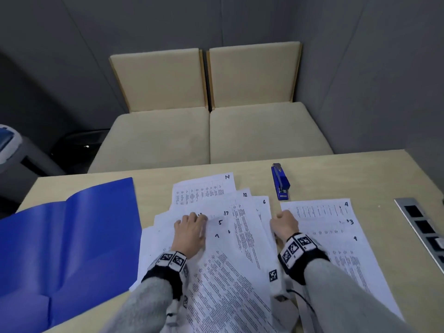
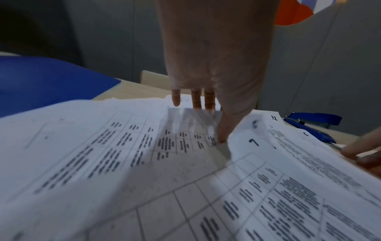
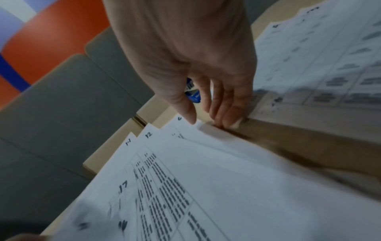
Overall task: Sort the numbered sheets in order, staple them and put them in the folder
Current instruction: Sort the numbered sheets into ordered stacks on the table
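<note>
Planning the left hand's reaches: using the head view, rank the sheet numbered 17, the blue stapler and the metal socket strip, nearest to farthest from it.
1. Sheet numbered 17, just right of the left hand.
2. Blue stapler, farther right, toward the table's far edge.
3. Metal socket strip, at the table's right edge.

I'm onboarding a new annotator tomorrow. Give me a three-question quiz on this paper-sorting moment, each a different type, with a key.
1. True or false: the stapler lies on the blue folder.
2. Which sheet tops the right-hand stack? A) 4 B) 14 C) 17
3. Fill in: the left hand presses on the fanned ___.

Key: 1 false; 2 A; 3 sheets.
</note>
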Available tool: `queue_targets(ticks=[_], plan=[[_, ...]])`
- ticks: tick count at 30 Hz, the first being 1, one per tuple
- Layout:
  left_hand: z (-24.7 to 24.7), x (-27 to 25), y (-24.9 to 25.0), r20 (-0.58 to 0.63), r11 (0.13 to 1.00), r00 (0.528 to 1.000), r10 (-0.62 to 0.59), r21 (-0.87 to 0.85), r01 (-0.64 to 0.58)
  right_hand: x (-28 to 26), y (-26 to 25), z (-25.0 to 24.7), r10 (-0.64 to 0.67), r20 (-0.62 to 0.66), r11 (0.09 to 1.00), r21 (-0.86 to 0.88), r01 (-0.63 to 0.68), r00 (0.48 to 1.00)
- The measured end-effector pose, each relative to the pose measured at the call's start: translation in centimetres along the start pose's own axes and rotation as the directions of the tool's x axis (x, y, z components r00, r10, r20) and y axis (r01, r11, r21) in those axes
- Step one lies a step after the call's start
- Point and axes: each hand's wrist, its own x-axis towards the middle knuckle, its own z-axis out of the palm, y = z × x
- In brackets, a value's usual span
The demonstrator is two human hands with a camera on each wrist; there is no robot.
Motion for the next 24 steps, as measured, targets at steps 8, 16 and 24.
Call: queue_targets(ticks=[8, 16, 24], plan=[[0.7, -1.0, -1.0, -0.114, 0.995, 0.991, 0.069, -0.059, -0.076, -1.2, -1.3, 1.0, -0.156, -0.142, 0.968, 0.174, 0.180, 0.978], [-1.4, -2.2, -3.5, -0.023, 0.987, 0.997, -0.068, -0.148, 0.063, -5.8, -0.2, 0.7, -0.361, -0.245, 0.813, 0.390, 0.433, 0.900], [-3.3, -2.7, -3.9, -0.017, 0.889, 0.998, -0.055, -0.457, 0.041, -8.3, -4.3, -6.3, -0.317, -0.572, 0.485, 0.588, 0.648, 0.756]])
